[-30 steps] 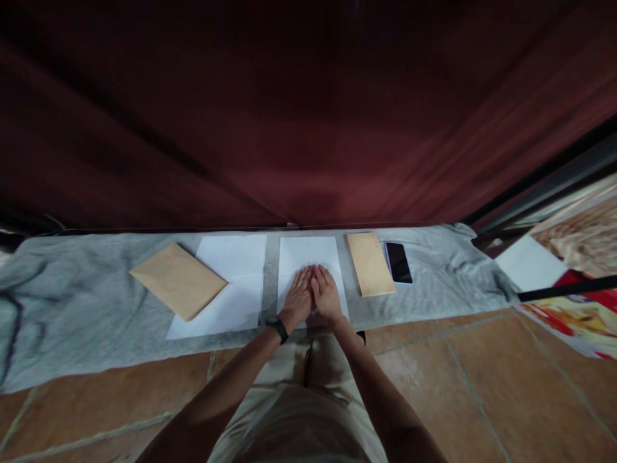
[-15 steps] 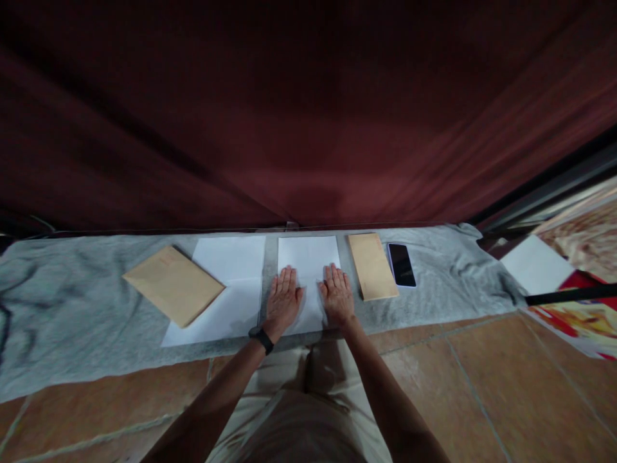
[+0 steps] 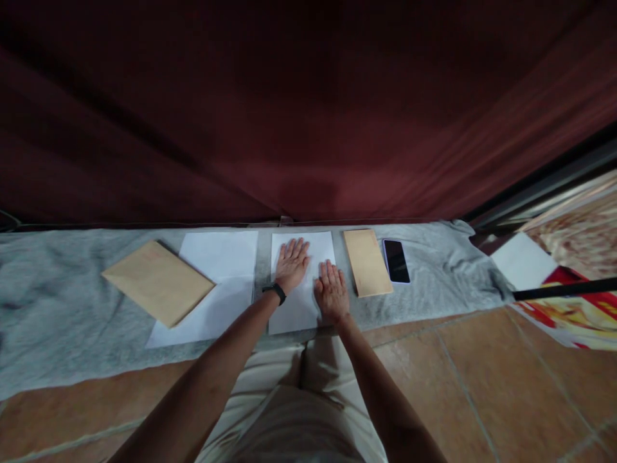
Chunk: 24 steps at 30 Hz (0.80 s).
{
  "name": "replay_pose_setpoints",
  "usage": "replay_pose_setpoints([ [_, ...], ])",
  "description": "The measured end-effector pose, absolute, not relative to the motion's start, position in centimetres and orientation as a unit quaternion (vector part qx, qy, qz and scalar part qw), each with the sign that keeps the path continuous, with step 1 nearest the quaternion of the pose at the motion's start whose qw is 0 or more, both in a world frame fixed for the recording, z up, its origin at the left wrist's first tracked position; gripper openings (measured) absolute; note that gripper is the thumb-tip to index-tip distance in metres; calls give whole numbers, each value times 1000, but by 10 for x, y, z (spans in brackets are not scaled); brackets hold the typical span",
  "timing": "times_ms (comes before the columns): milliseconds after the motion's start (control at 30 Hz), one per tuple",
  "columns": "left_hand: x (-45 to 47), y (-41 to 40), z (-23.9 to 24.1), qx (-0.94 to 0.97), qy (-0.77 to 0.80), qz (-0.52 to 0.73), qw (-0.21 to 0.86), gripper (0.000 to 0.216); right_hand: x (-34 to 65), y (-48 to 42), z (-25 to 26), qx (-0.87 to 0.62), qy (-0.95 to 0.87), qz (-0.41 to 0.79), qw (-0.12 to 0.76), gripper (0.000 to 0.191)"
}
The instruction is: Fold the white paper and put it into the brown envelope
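A white sheet of paper (image 3: 294, 315) lies on the grey cloth in front of me. My left hand (image 3: 292, 265), with a dark band on the wrist, rests flat on its upper part, fingers spread. Lower down, on the sheet's right side, my right hand (image 3: 332, 292) also lies flat with fingers stretched out. To the right is a narrow brown envelope (image 3: 369, 262). On the left, larger white paper (image 3: 222, 254) with a crease across it sits partly under a stack of brown envelopes (image 3: 159, 280).
A phone (image 3: 397, 261) with a dark screen lies beside the narrow envelope. The grey cloth (image 3: 434, 283) covers the long surface, backed by a dark red curtain (image 3: 308, 128). A black bar (image 3: 563, 289), white paper (image 3: 524, 260) and a colourful printed sheet (image 3: 578, 315) are at far right.
My left hand has slid up and slightly right, from the sheet's left edge to its upper part. My right hand stays flat near the right side. The whole view has shifted slightly.
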<state>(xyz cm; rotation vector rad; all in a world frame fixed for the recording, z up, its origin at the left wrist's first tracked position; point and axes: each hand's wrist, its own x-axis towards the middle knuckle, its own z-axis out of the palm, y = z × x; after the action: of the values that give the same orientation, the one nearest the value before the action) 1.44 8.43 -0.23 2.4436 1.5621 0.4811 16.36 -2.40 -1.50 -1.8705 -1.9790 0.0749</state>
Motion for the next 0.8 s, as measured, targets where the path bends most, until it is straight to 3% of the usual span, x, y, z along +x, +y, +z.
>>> replay_pose_setpoints([
  [300, -33, 59, -1, 772, 606, 175, 78, 63, 162, -24, -14, -675, -705, 38, 213, 56],
  [533, -22, -24, 4, 852, 502, 132, 71, 55, 165, -22, -13, -672, -712, 37, 202, 56],
  [800, -41, -55, 9, 841, 529, 102, 49, 57, 144, -53, -13, -644, -739, 1, 198, 55],
])
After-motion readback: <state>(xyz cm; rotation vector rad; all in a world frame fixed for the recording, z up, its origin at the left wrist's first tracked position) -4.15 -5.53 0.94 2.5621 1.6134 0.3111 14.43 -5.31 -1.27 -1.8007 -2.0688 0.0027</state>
